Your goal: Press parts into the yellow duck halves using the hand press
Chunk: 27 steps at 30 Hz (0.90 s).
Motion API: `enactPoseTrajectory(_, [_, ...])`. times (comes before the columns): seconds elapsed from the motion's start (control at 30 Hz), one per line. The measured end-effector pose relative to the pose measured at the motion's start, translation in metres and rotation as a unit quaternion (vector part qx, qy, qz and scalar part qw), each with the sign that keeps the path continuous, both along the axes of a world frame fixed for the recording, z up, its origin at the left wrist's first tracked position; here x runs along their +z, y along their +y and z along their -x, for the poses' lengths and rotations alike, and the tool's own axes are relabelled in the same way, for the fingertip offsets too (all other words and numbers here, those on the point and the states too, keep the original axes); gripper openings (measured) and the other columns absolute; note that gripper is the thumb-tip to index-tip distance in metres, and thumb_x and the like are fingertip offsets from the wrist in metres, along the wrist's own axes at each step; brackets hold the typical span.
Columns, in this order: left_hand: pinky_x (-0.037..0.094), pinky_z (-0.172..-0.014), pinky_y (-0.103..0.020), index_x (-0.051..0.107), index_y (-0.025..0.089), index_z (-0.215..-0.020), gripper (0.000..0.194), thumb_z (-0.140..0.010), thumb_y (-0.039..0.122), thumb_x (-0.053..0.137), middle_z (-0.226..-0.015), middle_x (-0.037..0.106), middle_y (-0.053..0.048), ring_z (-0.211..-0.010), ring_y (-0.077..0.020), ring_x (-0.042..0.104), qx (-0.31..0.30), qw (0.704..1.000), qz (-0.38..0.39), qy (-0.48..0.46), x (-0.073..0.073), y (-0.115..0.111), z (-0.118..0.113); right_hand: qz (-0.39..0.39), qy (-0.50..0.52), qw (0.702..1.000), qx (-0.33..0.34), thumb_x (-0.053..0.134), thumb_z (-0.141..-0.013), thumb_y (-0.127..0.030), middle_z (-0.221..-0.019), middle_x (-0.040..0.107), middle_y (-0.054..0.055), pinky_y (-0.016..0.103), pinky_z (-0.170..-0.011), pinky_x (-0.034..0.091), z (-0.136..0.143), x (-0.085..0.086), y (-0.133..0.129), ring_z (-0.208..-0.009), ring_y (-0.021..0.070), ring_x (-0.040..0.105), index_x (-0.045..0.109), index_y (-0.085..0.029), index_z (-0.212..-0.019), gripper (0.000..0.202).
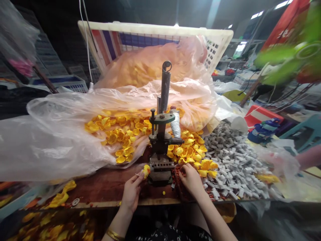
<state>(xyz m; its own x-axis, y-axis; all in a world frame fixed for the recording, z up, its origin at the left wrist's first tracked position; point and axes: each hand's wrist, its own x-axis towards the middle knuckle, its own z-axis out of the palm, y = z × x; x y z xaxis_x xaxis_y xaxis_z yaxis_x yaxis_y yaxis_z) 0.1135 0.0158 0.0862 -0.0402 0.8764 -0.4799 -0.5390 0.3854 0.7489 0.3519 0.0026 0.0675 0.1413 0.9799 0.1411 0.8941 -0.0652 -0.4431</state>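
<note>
My left hand (132,191) is closed in a pinch on a small yellow plastic shell piece (146,171) with orange-red marks, just left of the press. A thin pin-like bit sticks out by the thumb. My right hand (191,179) is at a shallow tray (184,193) of tiny red parts, its fingers curled together and pointing down; what they pinch, if anything, is hidden. Between the hands stands a dark metal hand press (160,147) with an upright spring, a row of holes low on its front and a lever wrapped in silver tape (176,124).
Yellow shells (122,137) spill from a big clear plastic bag (57,144) behind the press. Grey blocks with pins (230,160) are heaped at right. A white crate (155,28) leans at the back. A green fan (288,60) spins at upper right. Another person's arm (309,157) shows at right.
</note>
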Motion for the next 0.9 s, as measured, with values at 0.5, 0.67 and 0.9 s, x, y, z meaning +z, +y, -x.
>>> enactPoseTrajectory(0.5, [0.052,-0.072,-0.025,0.076,0.012,-0.087,0.037,-0.059,0.034,0.083,-0.094,0.074,-0.011,-0.086,-0.0202,0.067,-0.058,0.996,-0.071,0.001,-0.003,-0.007,-0.013,-0.111,0.334,0.925,0.142,0.055,-0.070,-0.010,-0.072,0.065,0.002,0.022,-0.062,0.046,0.082,0.013,0.000,-0.066,0.0138,0.060,0.064,-0.018,-0.075,0.013])
enactPoseTrajectory(0.67, [0.052,-0.078,-0.028,0.076,0.013,-0.088,0.038,-0.058,0.036,0.083,-0.094,0.074,-0.010,-0.089,-0.0214,0.066,-0.055,0.996,-0.076,0.006,-0.005,-0.008,-0.016,-0.123,0.321,0.926,0.155,0.056,-0.073,-0.010,-0.071,0.064,0.003,0.022,-0.059,0.046,0.082,0.012,0.000,-0.065,0.0136,0.059,0.069,-0.018,-0.076,0.015])
enactPoseTrajectory(0.9, [0.048,-0.089,-0.040,0.075,0.013,-0.091,0.044,-0.060,0.043,0.080,-0.093,0.073,-0.012,-0.091,-0.0257,0.066,-0.094,0.987,-0.111,0.065,-0.015,0.002,-0.010,-0.080,0.286,0.945,0.137,0.064,-0.075,-0.013,-0.078,0.066,0.004,0.023,-0.068,0.047,0.076,0.007,0.012,-0.072,0.0146,0.062,0.070,-0.018,-0.079,0.009])
